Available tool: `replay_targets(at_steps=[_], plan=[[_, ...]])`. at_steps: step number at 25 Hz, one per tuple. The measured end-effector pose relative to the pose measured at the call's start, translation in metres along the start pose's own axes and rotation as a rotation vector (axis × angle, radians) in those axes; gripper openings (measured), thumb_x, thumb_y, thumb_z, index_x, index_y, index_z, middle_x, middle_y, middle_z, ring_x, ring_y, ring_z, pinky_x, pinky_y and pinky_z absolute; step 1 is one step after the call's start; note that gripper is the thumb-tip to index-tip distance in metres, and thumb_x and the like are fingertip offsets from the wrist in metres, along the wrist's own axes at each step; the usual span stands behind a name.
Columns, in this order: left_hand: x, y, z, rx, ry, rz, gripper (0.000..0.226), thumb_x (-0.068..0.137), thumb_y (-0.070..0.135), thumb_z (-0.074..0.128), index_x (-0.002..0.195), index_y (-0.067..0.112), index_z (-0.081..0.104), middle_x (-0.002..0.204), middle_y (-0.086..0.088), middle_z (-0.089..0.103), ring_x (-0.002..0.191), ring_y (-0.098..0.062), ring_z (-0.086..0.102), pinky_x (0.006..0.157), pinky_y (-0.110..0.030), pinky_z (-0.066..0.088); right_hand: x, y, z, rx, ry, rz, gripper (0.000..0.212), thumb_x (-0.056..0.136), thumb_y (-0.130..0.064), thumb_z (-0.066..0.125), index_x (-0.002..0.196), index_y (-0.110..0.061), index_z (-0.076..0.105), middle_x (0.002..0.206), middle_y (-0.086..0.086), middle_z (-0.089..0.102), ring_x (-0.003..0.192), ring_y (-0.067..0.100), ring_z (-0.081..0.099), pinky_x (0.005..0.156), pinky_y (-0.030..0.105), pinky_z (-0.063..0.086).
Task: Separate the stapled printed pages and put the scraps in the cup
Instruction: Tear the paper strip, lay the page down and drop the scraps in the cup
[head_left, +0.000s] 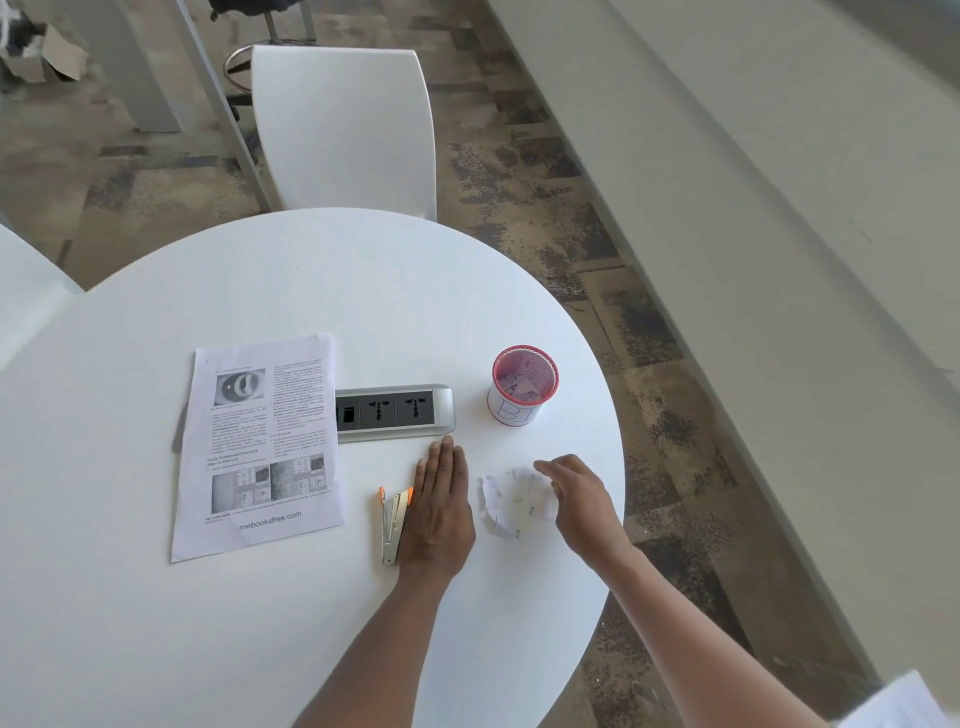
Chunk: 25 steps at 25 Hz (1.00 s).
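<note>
The printed pages (262, 447) lie flat on the left part of the round white table (260, 623). A red mesh cup (523, 383) with a white paper label stands at the right, with some scraps inside. A small heap of torn paper scraps (511, 501) with staples lies in front of the cup. My left hand (439, 512) rests flat on the table, fingers straight, beside a metal staple remover with orange tips (393, 525). My right hand (579, 501) hovers at the right edge of the scraps, fingers loosely curved, holding nothing.
A built-in power socket strip (394, 413) sits in the table's middle, between the pages and the cup. A white chair (345, 130) stands behind the table, another chair edge (26, 296) at the left. The table's right edge is close to my right hand.
</note>
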<state>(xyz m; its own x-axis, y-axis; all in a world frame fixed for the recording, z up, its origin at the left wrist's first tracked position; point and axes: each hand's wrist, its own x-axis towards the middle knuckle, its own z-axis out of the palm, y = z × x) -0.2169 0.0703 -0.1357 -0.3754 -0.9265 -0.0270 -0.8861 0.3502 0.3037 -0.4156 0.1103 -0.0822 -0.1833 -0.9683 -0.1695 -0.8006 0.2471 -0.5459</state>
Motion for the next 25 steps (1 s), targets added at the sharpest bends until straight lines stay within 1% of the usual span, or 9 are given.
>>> replay_targets(at_steps=[3, 5, 8, 12, 14, 16, 19, 21, 25], plan=[[-0.001, -0.001, 0.000, -0.011, 0.006, 0.003, 0.065, 0.085, 0.007, 0.026, 0.148, -0.001, 0.037, 0.158, -0.018, 0.033, 0.148, -0.033, 0.029, 0.119, -0.042, 0.014, -0.009, 0.004, -0.006, -0.012, -0.133, 0.034, 0.048, 0.084, 0.006, 0.060, 0.129, -0.012, 0.060, 0.115, 0.002, 0.054, 0.094, 0.021, 0.060, 0.079, 0.034, 0.052], [-0.001, 0.000, 0.000, -0.020, 0.015, -0.001, 0.064, 0.085, 0.008, 0.026, 0.148, -0.002, 0.038, 0.158, -0.018, 0.033, 0.148, -0.033, 0.029, 0.119, -0.042, 0.015, -0.011, 0.001, -0.004, -0.047, -0.167, 0.035, 0.049, 0.082, 0.002, 0.067, 0.128, -0.015, 0.059, 0.112, 0.000, 0.051, 0.086, 0.018, 0.058, 0.072, 0.028, 0.048], [-0.001, 0.001, 0.001, -0.017, 0.021, 0.002, 0.064, 0.085, 0.007, 0.027, 0.148, -0.001, 0.038, 0.158, -0.018, 0.033, 0.148, -0.033, 0.029, 0.118, -0.043, 0.017, -0.004, -0.009, 0.001, -0.057, -0.099, 0.025, 0.042, 0.085, 0.004, 0.061, 0.122, -0.014, 0.063, 0.110, 0.002, 0.056, 0.078, 0.016, 0.059, 0.067, 0.021, 0.040], [-0.001, -0.001, 0.002, -0.019, 0.032, 0.001, 0.064, 0.086, 0.007, 0.030, 0.149, 0.000, 0.035, 0.159, -0.017, 0.031, 0.149, -0.032, 0.027, 0.120, -0.042, 0.016, 0.010, -0.020, 0.000, -0.010, -0.078, 0.017, 0.043, 0.089, 0.007, 0.052, 0.126, -0.010, 0.064, 0.112, 0.005, 0.060, 0.079, 0.017, 0.063, 0.072, 0.021, 0.043], [-0.001, 0.000, 0.002, -0.021, 0.035, 0.002, 0.064, 0.086, 0.007, 0.030, 0.149, 0.000, 0.034, 0.159, -0.017, 0.031, 0.149, -0.032, 0.026, 0.120, -0.042, 0.016, 0.016, -0.027, 0.001, -0.025, -0.088, 0.021, 0.038, 0.090, 0.004, 0.054, 0.125, -0.009, 0.064, 0.114, 0.007, 0.061, 0.085, 0.020, 0.065, 0.074, 0.023, 0.046], [-0.001, -0.001, 0.002, -0.028, 0.031, 0.004, 0.063, 0.087, 0.008, 0.029, 0.149, 0.000, 0.035, 0.159, -0.017, 0.031, 0.149, -0.032, 0.026, 0.119, -0.043, 0.017, 0.021, -0.037, 0.004, -0.051, -0.115, 0.023, 0.036, 0.090, -0.010, 0.065, 0.125, -0.010, 0.064, 0.117, 0.009, 0.060, 0.101, 0.025, 0.062, 0.082, 0.029, 0.049], [-0.001, -0.001, 0.002, -0.022, 0.022, 0.007, 0.063, 0.088, 0.012, 0.027, 0.150, 0.000, 0.034, 0.160, -0.017, 0.030, 0.149, -0.032, 0.026, 0.119, -0.043, 0.017, 0.018, -0.053, 0.010, -0.142, -0.235, 0.010, 0.055, 0.083, -0.034, 0.074, 0.133, -0.017, 0.058, 0.126, 0.005, 0.054, 0.116, 0.027, 0.048, 0.092, 0.036, 0.048], [0.000, -0.002, 0.003, -0.018, 0.019, 0.004, 0.064, 0.088, 0.012, 0.027, 0.150, 0.000, 0.034, 0.160, -0.017, 0.029, 0.149, -0.032, 0.026, 0.118, -0.043, 0.016, 0.013, -0.060, 0.017, -0.224, -0.236, -0.004, 0.054, 0.083, -0.036, 0.072, 0.132, -0.021, 0.057, 0.130, 0.003, 0.051, 0.119, 0.026, 0.044, 0.087, 0.037, 0.050], [-0.001, -0.002, 0.005, -0.020, 0.013, 0.001, 0.064, 0.088, 0.009, 0.027, 0.151, 0.001, 0.033, 0.160, -0.017, 0.028, 0.150, -0.031, 0.024, 0.119, -0.043, 0.016, 0.008, -0.063, 0.031, -0.315, -0.133, -0.082, 0.022, 0.090, -0.018, 0.065, 0.112, -0.015, 0.064, 0.119, 0.005, 0.058, 0.105, 0.028, 0.052, 0.066, 0.038, 0.053]])
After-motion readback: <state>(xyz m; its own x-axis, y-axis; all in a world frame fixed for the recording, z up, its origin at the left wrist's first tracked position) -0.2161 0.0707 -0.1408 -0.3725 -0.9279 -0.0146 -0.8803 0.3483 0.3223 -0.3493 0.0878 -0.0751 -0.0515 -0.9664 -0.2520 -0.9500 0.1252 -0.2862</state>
